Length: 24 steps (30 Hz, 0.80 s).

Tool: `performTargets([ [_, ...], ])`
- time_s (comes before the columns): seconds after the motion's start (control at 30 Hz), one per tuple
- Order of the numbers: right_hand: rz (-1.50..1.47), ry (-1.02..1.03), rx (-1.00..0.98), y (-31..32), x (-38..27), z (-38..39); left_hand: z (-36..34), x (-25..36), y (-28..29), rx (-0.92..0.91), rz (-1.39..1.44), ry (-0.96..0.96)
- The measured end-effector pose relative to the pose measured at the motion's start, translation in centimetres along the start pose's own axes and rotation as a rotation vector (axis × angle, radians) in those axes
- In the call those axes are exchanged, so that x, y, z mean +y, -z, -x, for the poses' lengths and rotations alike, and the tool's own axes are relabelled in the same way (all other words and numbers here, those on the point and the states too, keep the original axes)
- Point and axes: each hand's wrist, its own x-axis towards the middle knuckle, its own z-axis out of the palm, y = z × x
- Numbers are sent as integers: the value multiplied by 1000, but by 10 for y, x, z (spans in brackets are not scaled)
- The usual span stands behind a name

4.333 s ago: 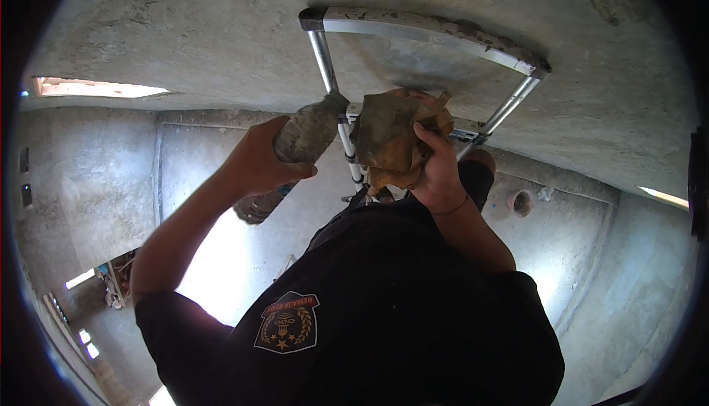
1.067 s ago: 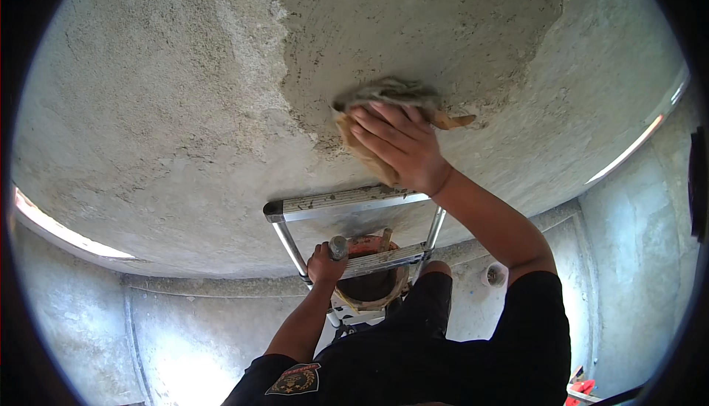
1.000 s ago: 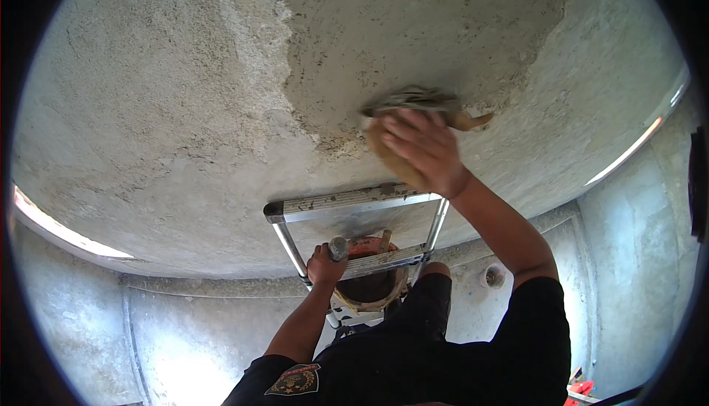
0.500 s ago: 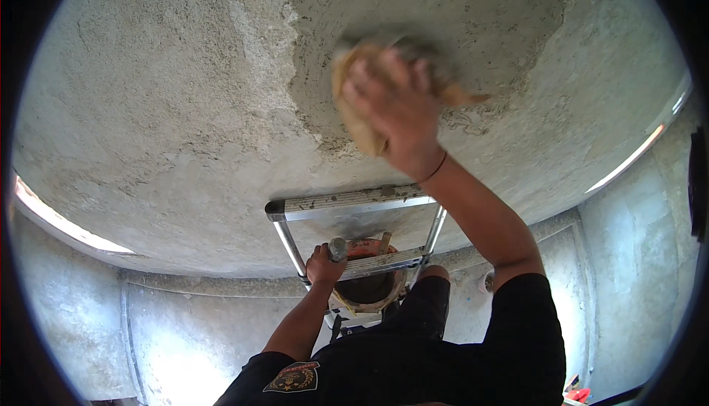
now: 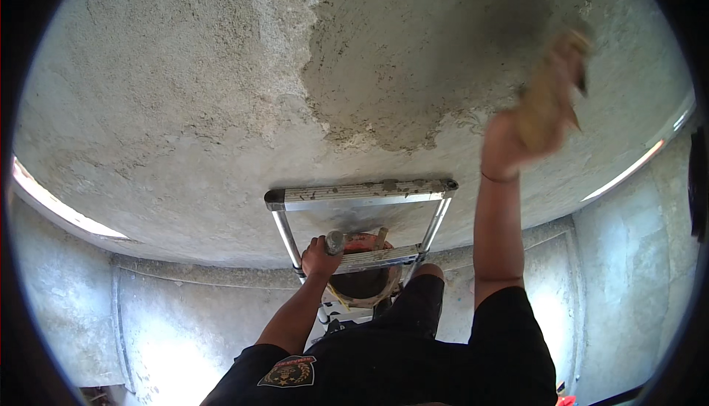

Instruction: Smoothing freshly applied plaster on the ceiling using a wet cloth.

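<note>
My right hand [image 5: 543, 111], blurred by motion, is raised at the right with its fingers closed round a crumpled tan sheet [image 5: 540, 103]. Whether the sheet is paper or cloth cannot be made out. Left of that hand is the dark, damp patch [image 5: 413, 52] of fresh plaster on the grey surface. Low in the middle, my left hand [image 5: 320, 258] is closed round a clear plastic bottle [image 5: 334, 241] beside the left rail of the ladder. The bottle points upward, its lower part hidden by my fingers.
An aluminium ladder [image 5: 362, 195] spattered with plaster stands before me. Behind its lower step is a reddish bucket [image 5: 365, 242] of grey mix, a stick-like handle [image 5: 381, 238] rising from it. Rough, dry plaster [image 5: 185, 74] spreads to the left of the damp patch. Bright gaps show at both sides.
My right hand has swung from the damp patch to the right, carrying the tan sheet and uncovering the plaster. My left hand stays by the ladder rail with the bottle.
</note>
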Motion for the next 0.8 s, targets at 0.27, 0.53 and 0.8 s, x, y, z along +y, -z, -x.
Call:
performTargets([
  [0.27,-262,-101,-858,-33,-97,106,2,-7,-1,10,-8,31],
  [0.53,-1115,-1093,3,30,-107,89,3,-12,-10,31,-19,28],
  [0.8,-85,-185,-45,-17,-49,33,2,-5,-5,43,10,23],
])
